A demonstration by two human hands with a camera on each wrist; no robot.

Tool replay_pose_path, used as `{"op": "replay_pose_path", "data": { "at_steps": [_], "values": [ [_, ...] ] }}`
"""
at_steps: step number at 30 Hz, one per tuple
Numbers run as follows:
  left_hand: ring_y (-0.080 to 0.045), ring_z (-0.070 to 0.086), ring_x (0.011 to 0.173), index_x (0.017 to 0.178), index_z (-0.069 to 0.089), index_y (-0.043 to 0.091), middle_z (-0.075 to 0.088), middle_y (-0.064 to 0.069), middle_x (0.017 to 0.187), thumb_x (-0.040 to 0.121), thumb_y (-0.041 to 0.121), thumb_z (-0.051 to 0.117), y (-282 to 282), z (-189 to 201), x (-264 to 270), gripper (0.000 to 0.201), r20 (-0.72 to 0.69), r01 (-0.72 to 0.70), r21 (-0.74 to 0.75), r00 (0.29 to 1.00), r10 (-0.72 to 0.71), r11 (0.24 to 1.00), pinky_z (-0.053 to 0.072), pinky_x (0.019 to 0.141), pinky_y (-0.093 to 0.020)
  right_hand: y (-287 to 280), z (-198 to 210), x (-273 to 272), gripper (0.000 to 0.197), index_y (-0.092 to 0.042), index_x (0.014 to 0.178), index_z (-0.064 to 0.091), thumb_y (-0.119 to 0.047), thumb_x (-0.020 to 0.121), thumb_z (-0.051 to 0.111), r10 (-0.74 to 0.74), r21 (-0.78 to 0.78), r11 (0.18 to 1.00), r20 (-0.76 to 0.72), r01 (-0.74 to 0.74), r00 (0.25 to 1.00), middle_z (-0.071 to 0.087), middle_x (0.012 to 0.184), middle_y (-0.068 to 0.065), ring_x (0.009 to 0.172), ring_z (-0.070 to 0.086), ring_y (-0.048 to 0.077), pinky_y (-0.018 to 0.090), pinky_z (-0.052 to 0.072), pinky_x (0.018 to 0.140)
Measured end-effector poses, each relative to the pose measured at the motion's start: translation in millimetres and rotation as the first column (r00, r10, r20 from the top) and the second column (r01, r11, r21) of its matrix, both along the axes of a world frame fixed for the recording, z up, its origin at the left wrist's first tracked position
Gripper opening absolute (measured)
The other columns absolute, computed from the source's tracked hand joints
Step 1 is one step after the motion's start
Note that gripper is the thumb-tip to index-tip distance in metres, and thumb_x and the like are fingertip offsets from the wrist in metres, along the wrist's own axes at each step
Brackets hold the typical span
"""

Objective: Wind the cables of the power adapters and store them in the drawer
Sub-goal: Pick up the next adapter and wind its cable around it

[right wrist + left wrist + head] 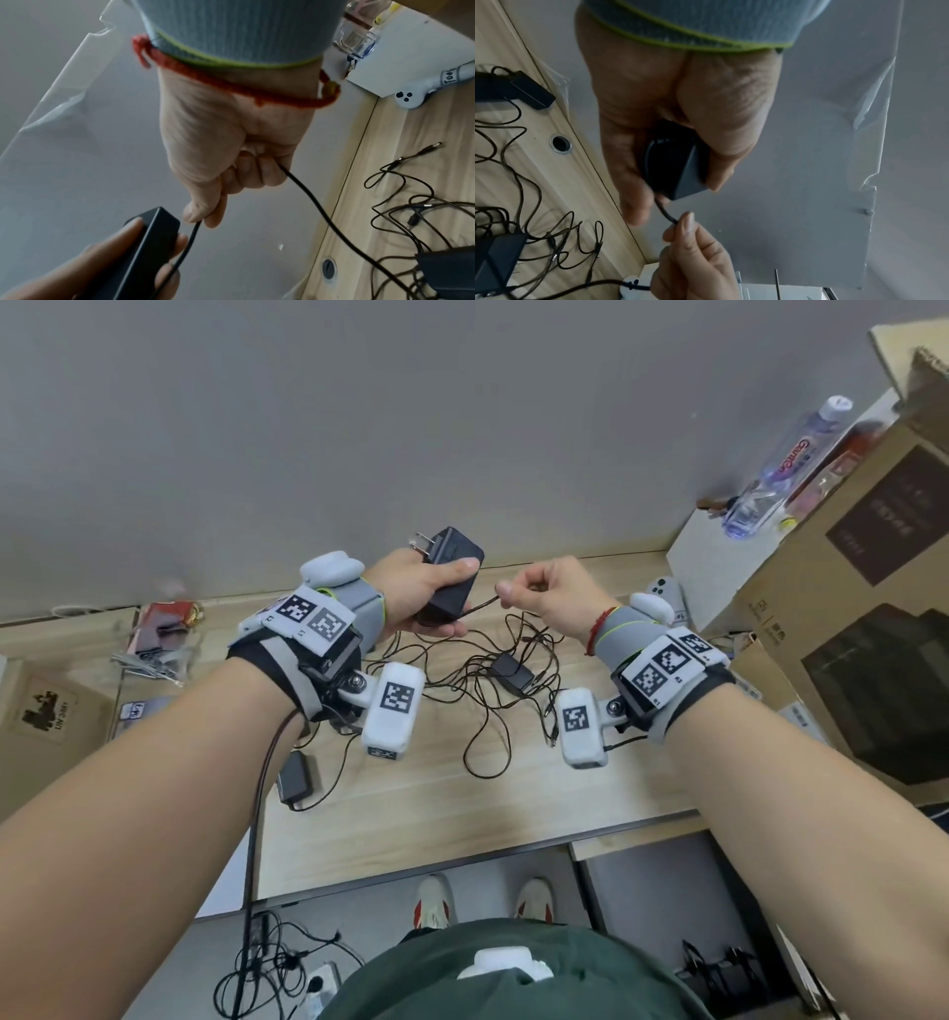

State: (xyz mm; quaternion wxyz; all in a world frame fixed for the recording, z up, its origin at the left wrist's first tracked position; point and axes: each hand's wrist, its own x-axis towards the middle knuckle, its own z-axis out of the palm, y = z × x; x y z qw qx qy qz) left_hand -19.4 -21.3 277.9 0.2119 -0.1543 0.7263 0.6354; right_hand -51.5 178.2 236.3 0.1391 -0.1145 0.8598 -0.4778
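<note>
**Adapter held up, cable pinched close to the body**

Largest first: the brown cardboard box (868, 588) at the right carries dark printed panels, but their lettering is too small to read. The water bottle (785, 469) lying on the white box (719, 567) shows a red label reading roughly "GanTen". A small sticker at the far left of the desk (462, 793) reads "UN 3481".

The power adapter (452, 575) is raised above the desk in the left hand (416, 593), fingers and thumb wrapped round its black body, plug prongs pointing up and away. It looks like a hard, compact block with some weight, smooth-sided, so a full wrap is the safe hold. Its cable (318, 205) is thin, limp and springy; it will likely kink and snag on the loose wires still on the desk. The right hand (549, 593) has thumb and forefinger pinched on it just beside the adapter, the other fingers curled round the strand, a sensible place to begin winding.

Two more adapters lie on the desk, one (511, 672) amid the tangle. No drawer is visible.
</note>
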Motion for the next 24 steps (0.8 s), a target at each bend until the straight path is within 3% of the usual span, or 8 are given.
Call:
{"op": "replay_pose_path", "data": {
  "at_steps": [3, 6, 9, 10, 12, 14, 18, 24],
  "values": [
    [-0.023, 0.066, 0.058, 0.108, 0.057, 0.007, 0.068, -0.013, 0.09, 0.09, 0.036, 0.068, 2, 1, -1, 0.036, -0.028, 0.036, -0.037, 0.999, -0.037, 0.999, 0.053, 0.047, -0.024, 3, 6, -6, 0.03, -0.02, 0.07, 0.068, -0.04, 0.091, 0.066, -0.034, -0.032, 0.999, -0.02, 0.034, 0.999, 0.047, 0.063, 0.001, 0.044, 0.032, 0.003, 0.018, 0.03, 0.049],
    [-0.02, 0.062, 0.056, 0.103, 0.058, 0.01, 0.068, -0.012, 0.088, 0.089, 0.036, 0.069, 3, 3, 0, 0.032, -0.044, 0.123, -0.118, 0.991, -0.129, 0.985, 0.048, 0.045, -0.022, 2, 11, -8, 0.032, -0.019, 0.075, 0.071, -0.044, 0.093, 0.062, -0.042, -0.061, 0.997, -0.026, 0.04, 0.999, 0.044, 0.063, 0.002, 0.044, 0.035, 0.004, 0.023, 0.032, 0.055],
    [-0.012, 0.06, 0.049, 0.11, 0.06, 0.012, 0.07, -0.01, 0.084, 0.089, 0.031, 0.07, 3, 4, 1, 0.03, -0.048, 0.22, -0.217, 0.971, -0.236, 0.951, 0.047, 0.046, -0.019, -3, 16, -7, 0.04, -0.025, 0.08, 0.076, -0.058, 0.09, 0.057, 0.008, -0.153, 0.988, 0.058, 0.001, 0.998, 0.03, 0.062, 0.007, 0.055, 0.032, 0.027, 0.031, 0.029, 0.059],
    [-0.008, 0.06, 0.046, 0.109, 0.061, 0.012, 0.069, -0.009, 0.083, 0.089, 0.03, 0.07, 3, 4, 1, 0.028, -0.054, 0.237, -0.239, 0.965, -0.256, 0.942, 0.047, 0.045, -0.018, -4, 17, -6, 0.04, -0.025, 0.08, 0.076, -0.059, 0.089, 0.057, 0.037, -0.151, 0.988, 0.067, -0.027, 0.997, 0.03, 0.062, 0.007, 0.057, 0.031, 0.028, 0.03, 0.029, 0.059],
    [-0.006, 0.059, 0.046, 0.107, 0.063, 0.013, 0.07, -0.007, 0.082, 0.087, 0.028, 0.072, 3, 3, 2, 0.027, -0.075, 0.23, -0.261, 0.963, -0.258, 0.937, 0.048, 0.046, -0.016, -4, 18, -4, 0.034, -0.019, 0.087, 0.076, -0.047, 0.094, 0.059, 0.075, -0.126, 0.99, 0.049, -0.068, 0.996, 0.042, 0.052, -0.008, 0.047, 0.038, 0.013, 0.02, 0.033, 0.052],
    [-0.009, 0.058, 0.048, 0.107, 0.065, 0.012, 0.071, -0.008, 0.083, 0.084, 0.032, 0.076, -1, 0, 1, 0.033, -0.116, 0.171, -0.245, 0.972, -0.204, 0.954, 0.049, 0.049, -0.018, -5, 15, -5, 0.035, -0.008, 0.092, 0.074, -0.04, 0.096, 0.06, 0.063, -0.107, 0.992, 0.034, -0.059, 0.997, 0.046, 0.048, -0.015, 0.043, 0.037, 0.001, 0.012, 0.029, 0.048],
    [-0.012, 0.063, 0.057, 0.113, 0.067, 0.011, 0.069, -0.006, 0.093, 0.08, 0.032, 0.079, -9, -2, -1, 0.042, -0.165, -0.007, -0.051, 0.986, -0.001, 0.999, 0.053, 0.056, -0.019, -11, 8, -3, 0.055, 0.002, 0.089, 0.068, -0.052, 0.09, 0.059, 0.037, -0.108, 0.993, -0.005, -0.037, 0.999, 0.029, 0.057, -0.004, 0.048, 0.024, 0.009, 0.024, 0.02, 0.048],
    [-0.02, 0.066, 0.059, 0.105, 0.067, 0.006, 0.071, -0.012, 0.092, 0.074, 0.03, 0.084, -7, 1, 0, 0.043, -0.161, -0.146, 0.052, 0.975, 0.152, 0.988, 0.053, 0.053, -0.019, -23, 13, 3, 0.027, -0.017, 0.082, 0.071, -0.033, 0.099, 0.057, 0.056, -0.139, 0.988, -0.046, -0.061, 0.997, 0.033, 0.047, -0.016, 0.045, 0.025, 0.004, 0.018, 0.02, 0.046]
  ]
}}
